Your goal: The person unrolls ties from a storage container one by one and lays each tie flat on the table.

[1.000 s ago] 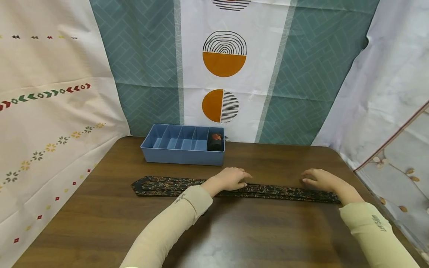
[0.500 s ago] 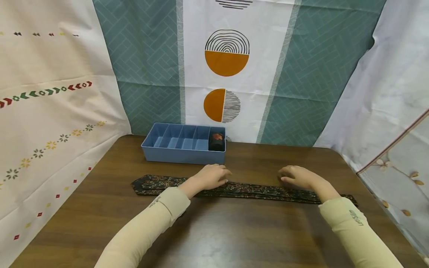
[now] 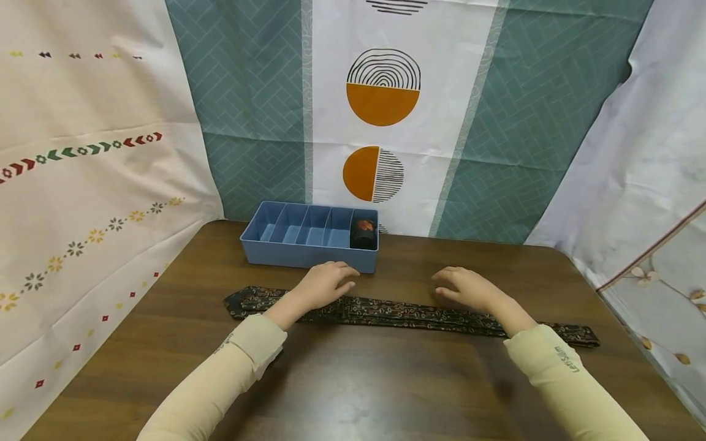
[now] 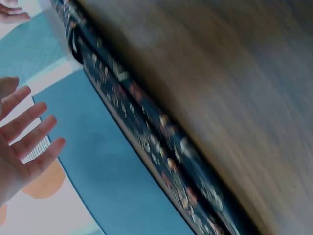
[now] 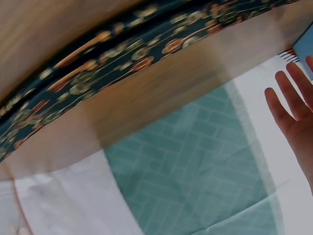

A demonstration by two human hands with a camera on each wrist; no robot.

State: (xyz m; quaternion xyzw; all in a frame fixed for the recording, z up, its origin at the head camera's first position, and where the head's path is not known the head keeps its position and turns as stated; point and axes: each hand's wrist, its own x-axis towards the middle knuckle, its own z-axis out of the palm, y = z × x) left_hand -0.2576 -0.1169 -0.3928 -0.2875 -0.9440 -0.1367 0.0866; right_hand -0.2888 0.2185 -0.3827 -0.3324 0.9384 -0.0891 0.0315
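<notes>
A dark necktie [image 3: 402, 313] with an orange and tan pattern lies in a long strip across the table, pointed tip at the left. Over its left part is my left hand [image 3: 322, 286], fingers relaxed and holding nothing. My right hand [image 3: 466, 288] hovers above the right half with loosely bent fingers, also without anything in them. In the left wrist view the tie [image 4: 142, 122] appears apart from my spread fingers [image 4: 44, 129]. The right wrist view likewise shows a gap between the tie [image 5: 146, 54] and my right hand [image 5: 301, 127]. My left forearm covers part of the tie.
Behind the tie stands a blue divided box [image 3: 303, 255]. Its rightmost compartment holds a dark rolled item [image 3: 363, 236] with a reddish-orange print. Patterned cloths hang at the back [image 3: 248, 92] and along both sides of the brown table [image 3: 397, 380].
Both hands have moved left above the tie, the left one now nearer the pointed tip. The tie's right end has come into view beyond my right arm. The tie itself appears unmoved.
</notes>
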